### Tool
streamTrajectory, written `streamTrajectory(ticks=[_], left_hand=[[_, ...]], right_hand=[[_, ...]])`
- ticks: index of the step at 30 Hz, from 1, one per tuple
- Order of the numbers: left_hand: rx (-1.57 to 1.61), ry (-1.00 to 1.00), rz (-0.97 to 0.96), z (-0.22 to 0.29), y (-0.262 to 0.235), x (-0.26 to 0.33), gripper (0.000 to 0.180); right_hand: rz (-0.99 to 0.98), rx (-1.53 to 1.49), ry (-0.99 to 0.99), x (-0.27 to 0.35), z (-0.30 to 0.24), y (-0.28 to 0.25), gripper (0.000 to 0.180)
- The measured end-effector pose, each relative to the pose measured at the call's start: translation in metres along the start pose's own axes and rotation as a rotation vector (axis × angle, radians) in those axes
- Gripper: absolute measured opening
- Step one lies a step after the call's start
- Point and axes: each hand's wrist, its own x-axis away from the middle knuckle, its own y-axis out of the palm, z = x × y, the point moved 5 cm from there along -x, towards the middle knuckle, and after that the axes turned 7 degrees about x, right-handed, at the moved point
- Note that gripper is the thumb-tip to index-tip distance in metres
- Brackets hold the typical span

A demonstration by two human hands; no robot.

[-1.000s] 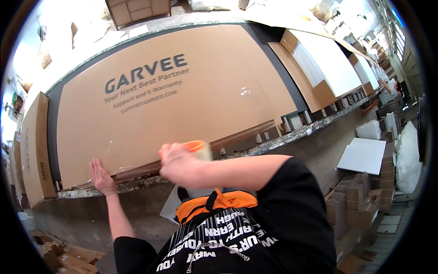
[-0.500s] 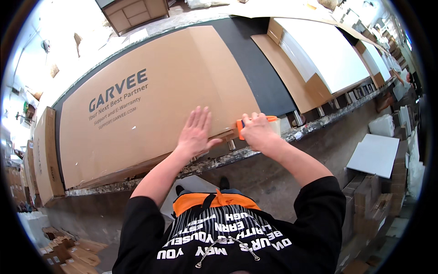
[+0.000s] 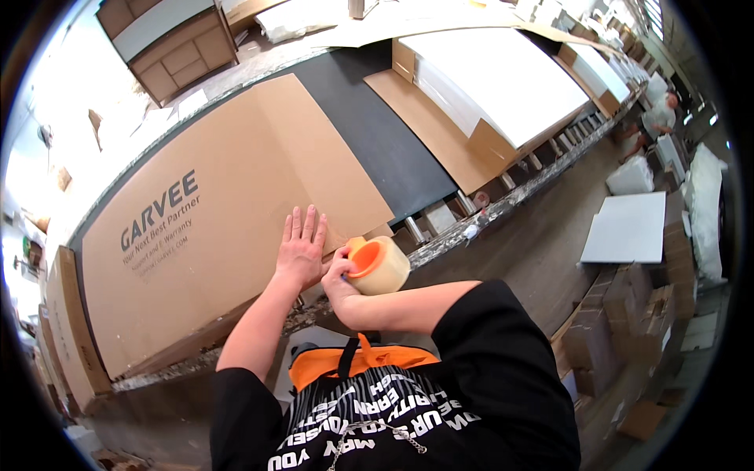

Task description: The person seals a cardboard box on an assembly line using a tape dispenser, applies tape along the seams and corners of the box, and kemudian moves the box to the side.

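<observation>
A large flat brown cardboard box point(image 3: 228, 188) with dark print lies on the conveyor in front of me. Near its right front corner my left hand point(image 3: 301, 253) rests flat on the cardboard, fingers stretched out. Just to the right of it, my right hand point(image 3: 339, 279) grips an orange tape dispenser point(image 3: 366, 257) loaded with a wide cream-coloured roll of tape point(image 3: 390, 267). The dispenser is tilted at the box's front edge, beside the left hand. My right fingers partly hide its handle, and I cannot tell whether tape is stuck to the box there.
To the right, an open carton point(image 3: 440, 141) holds a large white panel point(image 3: 503, 82) on the rollers. Another brown box point(image 3: 69, 322) stands at the conveyor's left. On the floor at right are a white board point(image 3: 626, 228) and stacked cardboard point(image 3: 601, 330). A person point(image 3: 658, 122) is farther off.
My right hand has swung the tape dispenser left and nearer to me, turning it so the roll shows. The left hand stays flat on the box. The view has shifted right.
</observation>
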Motion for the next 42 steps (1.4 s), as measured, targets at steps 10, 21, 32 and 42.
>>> streamTrajectory(ticks=[10,21,32,42], left_hand=[[0.169,0.012,0.044,-0.014,-0.035,0.027,0.083],[0.064,-0.211,0.167,-0.18,-0.019,0.277,0.115],[0.021,-0.467,0.264,-0.396,-0.02,0.557,0.118],[0.098,-0.302,0.472,-0.46,-0.027,0.569,0.101]], right_hand=[[-0.236,-1.938,-0.74,0.065,0.051,0.094,0.068],[0.175,-3.522,0.019,-0.05,0.049,-0.007,0.08],[-0.302,-3.511,0.364,-0.042,-0.025,0.009,0.04],[-0.424,-3.432,0.657,-0.03,0.009,-0.012,0.041]])
